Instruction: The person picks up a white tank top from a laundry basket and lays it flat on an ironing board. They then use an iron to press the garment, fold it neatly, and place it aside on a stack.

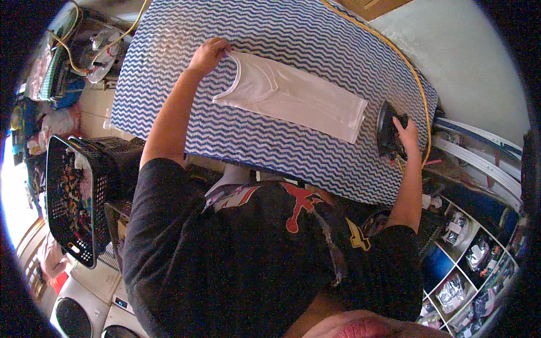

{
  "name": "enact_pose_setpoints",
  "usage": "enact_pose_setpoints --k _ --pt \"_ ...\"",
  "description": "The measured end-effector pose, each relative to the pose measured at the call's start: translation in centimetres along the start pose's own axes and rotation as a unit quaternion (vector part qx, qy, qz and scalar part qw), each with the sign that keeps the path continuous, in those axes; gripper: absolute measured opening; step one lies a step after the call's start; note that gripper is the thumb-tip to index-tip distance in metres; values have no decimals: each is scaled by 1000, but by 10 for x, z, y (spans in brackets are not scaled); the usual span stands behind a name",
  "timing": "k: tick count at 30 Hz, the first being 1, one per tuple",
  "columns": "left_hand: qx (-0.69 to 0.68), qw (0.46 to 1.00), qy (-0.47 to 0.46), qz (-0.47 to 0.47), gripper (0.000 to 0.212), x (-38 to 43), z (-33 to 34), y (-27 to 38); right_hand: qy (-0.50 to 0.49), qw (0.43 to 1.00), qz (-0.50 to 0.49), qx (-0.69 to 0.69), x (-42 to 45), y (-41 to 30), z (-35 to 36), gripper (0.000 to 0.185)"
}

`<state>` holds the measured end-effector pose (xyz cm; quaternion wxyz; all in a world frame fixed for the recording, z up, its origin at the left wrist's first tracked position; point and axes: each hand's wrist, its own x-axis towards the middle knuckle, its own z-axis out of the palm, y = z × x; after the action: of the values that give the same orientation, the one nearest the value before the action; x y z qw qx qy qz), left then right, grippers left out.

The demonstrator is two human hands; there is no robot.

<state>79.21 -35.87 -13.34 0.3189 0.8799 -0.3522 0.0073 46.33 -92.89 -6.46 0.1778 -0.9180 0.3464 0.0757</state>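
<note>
A folded white garment (pixel 296 93), with a curved neckline at its left end, lies flat across a table cover with blue and white zigzag stripes (pixel 262 139). My left hand (pixel 212 53) pinches the garment's upper left corner by the neckline. Off the garment's right end, my right hand (pixel 408 131) is on the handle of a dark clothes iron (pixel 386 131), which rests on the striped cover near the table's right end. A yellow hose or cord (pixel 416 80) runs along the far edge and down past my right wrist.
Black plastic baskets (pixel 94 203) with cloth in them stand left, above white machines with round dark doors (pixel 74 317). White shelves (pixel 454 266) with plastic-wrapped packages are at lower right. White rails (pixel 477 156) and a pale wall (pixel 473 63) border the right side.
</note>
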Motion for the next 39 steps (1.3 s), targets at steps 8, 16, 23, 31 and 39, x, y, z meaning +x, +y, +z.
enact_pose_setpoints --k 8,16,23,31,39 --pt "-11 1000 -9 -17 10 -1 0 1 -55 972 -229 0 -42 -206 38 55" --pt "-102 993 46 -39 31 -2 13 -11 27 937 -349 -5 -42 -346 109 57" --pt "-165 980 0 -113 47 1 14 -26 -14 891 -447 -74 -37 -403 119 61" --pt "-193 973 4 -123 50 7 28 -42 2 945 -324 -37 -33 -338 88 59" --pt "-72 989 -19 -129 46 11 21 -30 48 990 -119 -50 -43 -151 49 61"
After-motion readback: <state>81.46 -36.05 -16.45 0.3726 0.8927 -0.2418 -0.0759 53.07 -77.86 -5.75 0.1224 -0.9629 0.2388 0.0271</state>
